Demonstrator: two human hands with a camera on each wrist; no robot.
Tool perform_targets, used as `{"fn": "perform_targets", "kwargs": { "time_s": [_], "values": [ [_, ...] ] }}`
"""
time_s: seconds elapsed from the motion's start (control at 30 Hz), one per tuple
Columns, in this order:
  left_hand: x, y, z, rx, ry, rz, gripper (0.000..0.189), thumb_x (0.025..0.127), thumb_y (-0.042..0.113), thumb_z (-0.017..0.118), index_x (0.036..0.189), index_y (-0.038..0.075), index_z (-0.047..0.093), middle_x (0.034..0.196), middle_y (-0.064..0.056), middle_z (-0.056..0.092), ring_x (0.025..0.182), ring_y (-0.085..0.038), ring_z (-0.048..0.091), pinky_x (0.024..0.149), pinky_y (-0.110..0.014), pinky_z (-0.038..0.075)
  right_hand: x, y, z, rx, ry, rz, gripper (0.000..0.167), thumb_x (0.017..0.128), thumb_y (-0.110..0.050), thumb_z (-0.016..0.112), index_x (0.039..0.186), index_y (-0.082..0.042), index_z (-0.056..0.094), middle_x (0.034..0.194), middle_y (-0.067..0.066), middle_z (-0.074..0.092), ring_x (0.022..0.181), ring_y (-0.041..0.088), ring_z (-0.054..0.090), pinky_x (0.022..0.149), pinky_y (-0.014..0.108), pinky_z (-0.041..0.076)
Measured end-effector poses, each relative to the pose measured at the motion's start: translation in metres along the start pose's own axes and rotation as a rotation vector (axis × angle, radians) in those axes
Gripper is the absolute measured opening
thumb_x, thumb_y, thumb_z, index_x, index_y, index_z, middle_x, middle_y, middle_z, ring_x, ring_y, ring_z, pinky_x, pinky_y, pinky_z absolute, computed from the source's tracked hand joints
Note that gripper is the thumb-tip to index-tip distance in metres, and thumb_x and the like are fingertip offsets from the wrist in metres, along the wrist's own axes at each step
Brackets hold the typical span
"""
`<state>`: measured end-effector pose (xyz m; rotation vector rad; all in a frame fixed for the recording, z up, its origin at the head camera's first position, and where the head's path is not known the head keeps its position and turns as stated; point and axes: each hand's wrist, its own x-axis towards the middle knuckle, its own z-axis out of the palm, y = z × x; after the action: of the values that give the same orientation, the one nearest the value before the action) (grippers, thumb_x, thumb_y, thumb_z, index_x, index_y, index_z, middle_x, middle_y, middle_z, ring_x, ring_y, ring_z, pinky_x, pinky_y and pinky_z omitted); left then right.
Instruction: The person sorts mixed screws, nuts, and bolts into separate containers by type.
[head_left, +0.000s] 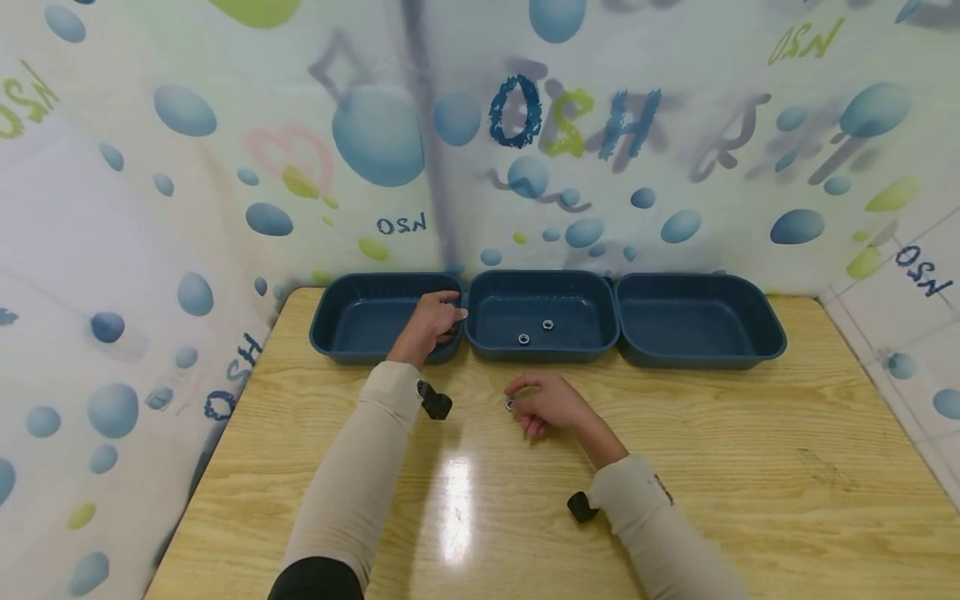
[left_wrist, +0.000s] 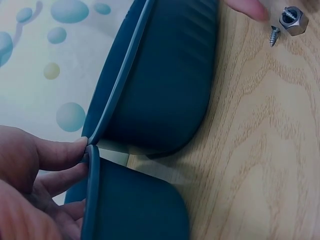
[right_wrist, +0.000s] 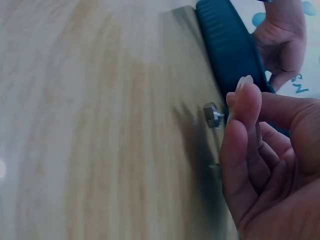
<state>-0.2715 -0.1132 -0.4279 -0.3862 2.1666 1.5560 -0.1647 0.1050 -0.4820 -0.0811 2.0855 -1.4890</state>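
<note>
Left hand [head_left: 433,319]: thumb at rims where left tray [head_left: 360,321] meets middle tray [head_left: 540,355], pinch unclear | Right hand [head_left: 553,403]: fingers curled, cannot tell if pinching, beside nut [left_wrist: 301,27] and screw [left_wrist: 273,36] on table [head_left: 675,467], near side | Two more nuts [head_left: 548,324]: inside middle tray

Head: high, facing forward and down across the table [head_left: 712,467] to the backdrop [head_left: 465,208] (the farthest view)
Left wrist: close, past the left hand [left_wrist: 25,172] along two trays [left_wrist: 162,80], tipped sideways
Right wrist: close, past the right hand [right_wrist: 270,182]
Both wrists: share the nut [left_wrist: 297,25]
</note>
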Motion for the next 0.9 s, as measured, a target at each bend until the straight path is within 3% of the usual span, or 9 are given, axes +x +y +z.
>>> {"fn": "perform_targets", "kwargs": {
  "time_s": [0.3,0.57,0.9],
  "values": [
    [0.0001,-0.0008,-0.0008,-0.007,-0.006,-0.004,0.053,0.100,0.015,0.056,0.150,0.022,0.040,0.154,-0.008,0.035,0.124,-0.030,0.053,0.102,-0.046,0.044,0.0029,0.0062,0.0061,-0.029,0.014,0.049,0.024,0.090,-0.007,0.066,0.113,-0.008,0.068,0.058,0.008,0.061,0.043,0.014,0.056,0.043,0.027,0.048],
    [0.0012,0.0008,-0.0006,-0.008,-0.002,0.002,0.053,0.100,0.015,0.055,0.150,0.022,0.040,0.153,-0.008,0.038,0.123,-0.030,0.053,0.102,-0.045,0.044,0.0039,0.0064,0.0083,-0.073,0.051,0.027,0.023,0.090,-0.006,0.065,0.112,-0.009,0.069,0.057,0.009,0.061,0.041,0.015,0.056,0.043,0.028,0.049],
    [-0.0005,0.0010,-0.0004,-0.002,-0.002,-0.003,0.053,0.100,0.014,0.055,0.150,0.022,0.040,0.150,-0.008,0.040,0.122,-0.030,0.053,0.102,-0.046,0.043,0.0030,0.0050,0.0047,-0.044,0.070,0.029,0.021,0.089,-0.006,0.067,0.109,-0.008,0.069,0.058,0.011,0.061,0.042,0.017,0.056,0.046,0.033,0.052]
  ]
}}
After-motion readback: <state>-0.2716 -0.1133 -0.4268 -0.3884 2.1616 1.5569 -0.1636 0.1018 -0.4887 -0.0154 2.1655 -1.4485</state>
